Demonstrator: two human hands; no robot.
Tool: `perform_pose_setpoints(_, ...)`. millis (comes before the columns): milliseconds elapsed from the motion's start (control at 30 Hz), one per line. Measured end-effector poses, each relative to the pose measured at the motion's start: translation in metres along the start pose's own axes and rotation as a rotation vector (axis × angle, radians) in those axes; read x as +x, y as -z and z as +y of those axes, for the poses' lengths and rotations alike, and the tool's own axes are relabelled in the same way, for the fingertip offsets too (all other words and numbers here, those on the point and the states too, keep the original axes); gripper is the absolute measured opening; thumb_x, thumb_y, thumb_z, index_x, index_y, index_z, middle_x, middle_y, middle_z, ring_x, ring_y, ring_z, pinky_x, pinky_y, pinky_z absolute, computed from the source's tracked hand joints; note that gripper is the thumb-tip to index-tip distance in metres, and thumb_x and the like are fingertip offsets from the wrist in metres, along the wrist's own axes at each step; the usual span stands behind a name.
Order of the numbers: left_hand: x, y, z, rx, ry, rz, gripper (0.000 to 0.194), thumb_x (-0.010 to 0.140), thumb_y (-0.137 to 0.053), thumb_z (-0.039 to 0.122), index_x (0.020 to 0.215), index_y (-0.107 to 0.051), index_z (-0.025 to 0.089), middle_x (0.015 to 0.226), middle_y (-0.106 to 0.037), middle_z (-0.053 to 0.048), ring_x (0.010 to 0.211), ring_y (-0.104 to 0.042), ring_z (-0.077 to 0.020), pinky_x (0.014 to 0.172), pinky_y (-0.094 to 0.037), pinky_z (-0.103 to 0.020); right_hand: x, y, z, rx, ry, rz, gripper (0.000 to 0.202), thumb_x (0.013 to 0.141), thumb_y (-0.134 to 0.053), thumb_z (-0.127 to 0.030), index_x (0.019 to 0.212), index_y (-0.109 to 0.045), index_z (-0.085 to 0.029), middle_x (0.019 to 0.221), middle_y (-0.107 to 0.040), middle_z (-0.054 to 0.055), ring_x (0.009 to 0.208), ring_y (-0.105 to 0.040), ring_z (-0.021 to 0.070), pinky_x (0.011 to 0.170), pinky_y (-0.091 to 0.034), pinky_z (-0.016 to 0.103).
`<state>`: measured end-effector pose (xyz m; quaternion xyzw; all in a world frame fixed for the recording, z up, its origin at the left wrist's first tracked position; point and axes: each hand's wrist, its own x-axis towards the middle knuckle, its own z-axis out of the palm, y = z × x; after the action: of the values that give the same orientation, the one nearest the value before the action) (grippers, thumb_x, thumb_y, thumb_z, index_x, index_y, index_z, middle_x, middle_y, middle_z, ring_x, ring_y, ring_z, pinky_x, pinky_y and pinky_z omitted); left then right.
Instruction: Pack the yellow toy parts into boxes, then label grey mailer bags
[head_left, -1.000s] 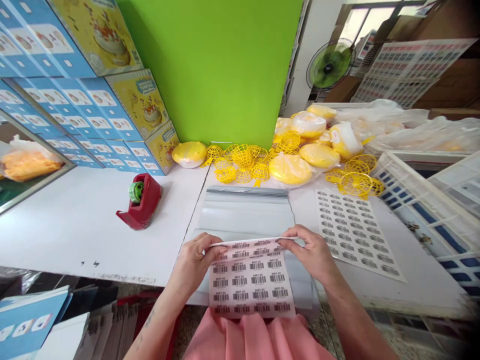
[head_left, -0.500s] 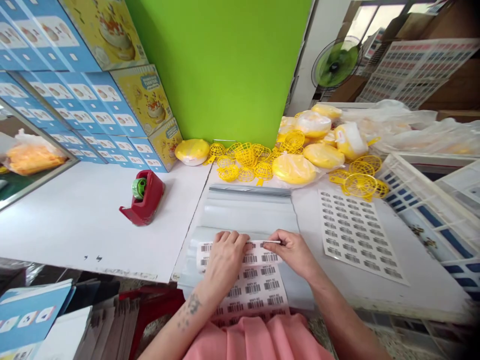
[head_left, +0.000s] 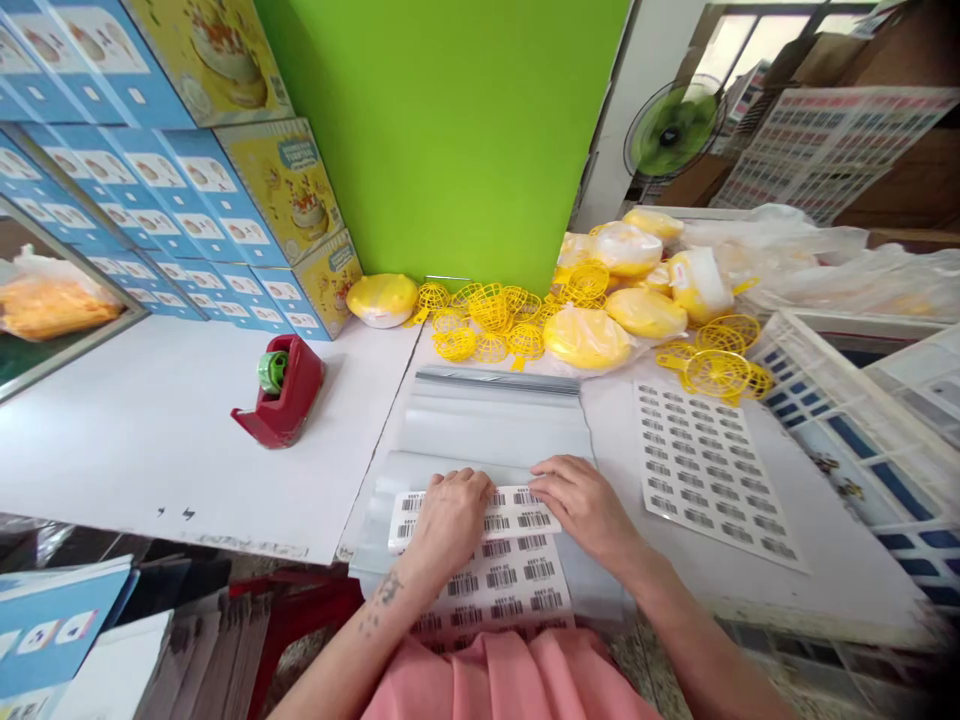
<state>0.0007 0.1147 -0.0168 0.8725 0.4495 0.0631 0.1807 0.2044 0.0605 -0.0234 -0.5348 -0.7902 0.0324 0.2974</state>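
Note:
A white sheet of barcode labels [head_left: 501,577] lies on a stack of grey plastic mailing bags [head_left: 487,430], its upper part folded over. My left hand [head_left: 454,512] is closed over the fold, with curled fingertips at the sheet's top edge. At the sheet's upper right corner, my right hand [head_left: 585,505] has its fingers pressed together. Its fingertips reach past the edge onto the top bag, while the thumb is close to the labels. Whatever lies under these right fingertips is hidden. A second barcode label sheet [head_left: 712,470] is flat on the table to the right.
A red tape dispenser [head_left: 281,392] stands on the left of the white table [head_left: 300,500]. Stacked blue and yellow boxes [head_left: 247,215] rise behind it. Yellow plastic baskets [head_left: 487,310] and wrapped yellow cases [head_left: 589,337] line the back. A white crate [head_left: 855,420] sits at right.
My right hand has gone from pinching the sheet's top edge to reaching its fingertips over the bag just beyond. The left hand stays on the fold. The view has shifted slightly.

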Motion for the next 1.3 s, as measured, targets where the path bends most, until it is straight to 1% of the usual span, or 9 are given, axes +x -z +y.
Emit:
perform_pose_setpoints(67, 0.0, -0.005, -0.004, -0.01, 0.018, -0.033, 0.027, 0.094, -0.033, 0.012, 0.081, -0.056, 0.02, 0.079, -0.064, -0.001, 0.076, -0.06, -0.0188, 0.071, -0.035, -0.034, -0.004, -0.009, -0.001, -0.107, 0.095, 0.02, 0.016, 0.09, -0.053, -0.009, 0.082, -0.065, -0.018, 0.097, -0.069, 0.008, 0.094, -0.061, 0.023, 0.085, -0.052, 0.04)
perform_pose_setpoints(133, 0.0, -0.008, -0.006, -0.014, 0.024, -0.056, 0.027, 0.092, -0.034, 0.01, 0.079, -0.054, 0.02, 0.079, -0.064, -0.001, 0.077, -0.06, -0.0188, 0.072, -0.035, -0.033, -0.006, -0.014, -0.001, -0.13, 0.095, -0.006, 0.014, 0.088, -0.055, -0.008, 0.084, -0.063, -0.018, 0.098, -0.068, 0.008, 0.095, -0.06, 0.0231, 0.084, -0.054, 0.04)
perform_pose_setpoints(267, -0.004, -0.01, -0.007, -0.018, 0.033, -0.064, 0.025, 0.092, -0.033, 0.011, 0.083, -0.055, 0.021, 0.084, -0.064, -0.001, 0.081, -0.06, -0.02, 0.076, -0.035, -0.034, -0.005, -0.016, 0.003, -0.045, 0.022, -0.054, 0.014, 0.083, -0.063, -0.007, 0.093, -0.064, -0.018, 0.094, -0.067, 0.006, 0.086, -0.062, 0.0206, 0.077, -0.057, 0.037)
perform_pose_setpoints(500, -0.005, -0.014, -0.01, -0.047, 0.041, -0.097, 0.026, 0.093, -0.033, 0.011, 0.081, -0.054, 0.021, 0.084, -0.065, -0.001, 0.08, -0.061, -0.0188, 0.077, -0.036, -0.033, -0.002, -0.009, 0.001, 0.055, 0.106, -0.107, 0.015, 0.084, -0.06, -0.004, 0.079, -0.063, -0.017, 0.092, -0.066, 0.006, 0.09, -0.061, 0.0207, 0.081, -0.054, 0.037)
perform_pose_setpoints(567, -0.003, -0.016, -0.011, -0.051, 0.037, -0.114, 0.026, 0.092, -0.033, 0.011, 0.081, -0.054, 0.021, 0.083, -0.066, -0.001, 0.08, -0.062, -0.0186, 0.075, -0.036, -0.033, 0.0, -0.005, 0.001, 0.142, 0.041, -0.112, 0.015, 0.086, -0.057, -0.006, 0.082, -0.063, -0.019, 0.097, -0.065, 0.007, 0.095, -0.06, 0.0205, 0.085, -0.052, 0.036)
perform_pose_setpoints(700, -0.003, -0.02, -0.011, -0.039, 0.022, -0.14, 0.024, 0.092, -0.036, 0.013, 0.084, -0.058, 0.02, 0.085, -0.068, -0.002, 0.083, -0.063, -0.0206, 0.075, -0.036, -0.034, 0.018, -0.001, 0.017, 0.339, -0.287, -0.083, 0.007, 0.087, -0.059, -0.017, 0.083, -0.063, -0.021, 0.102, -0.063, 0.005, 0.1, -0.059, 0.0187, 0.09, -0.048, 0.034)
perform_pose_setpoints(833, -0.005, -0.024, -0.011, -0.019, 0.015, -0.138, 0.026, 0.092, -0.035, 0.013, 0.09, -0.06, 0.02, 0.088, -0.068, -0.004, 0.086, -0.062, -0.0221, 0.078, -0.035, -0.036, 0.047, -0.018, 0.046, 0.304, -0.533, -0.164, 0.006, 0.081, -0.06, -0.017, 0.079, -0.066, -0.018, 0.091, -0.065, 0.005, 0.088, -0.062, 0.0182, 0.077, -0.049, 0.028)
perform_pose_setpoints(1000, -0.008, -0.026, -0.011, -0.008, 0.009, -0.132, 0.026, 0.093, -0.035, 0.013, 0.092, -0.06, 0.021, 0.087, -0.067, -0.003, 0.083, -0.061, -0.0214, 0.078, -0.035, -0.036, 0.073, -0.046, 0.06, 0.253, -0.552, -0.271, 0.009, 0.076, -0.062, -0.017, 0.071, -0.069, -0.016, 0.08, -0.068, 0.005, 0.076, -0.062, 0.0184, 0.068, -0.045, 0.027)
perform_pose_setpoints(1300, -0.006, -0.026, -0.01, 0.001, 0.012, -0.132, 0.025, 0.094, -0.035, 0.014, 0.091, -0.059, 0.02, 0.087, -0.067, -0.003, 0.083, -0.06, -0.0211, 0.077, -0.034, -0.036, 0.089, -0.056, 0.056, 0.229, -0.494, -0.388, 0.017, 0.073, -0.06, -0.01, 0.059, -0.066, -0.016, 0.062, -0.066, 0.001, 0.067, -0.06, 0.0162, 0.066, -0.042, 0.024)
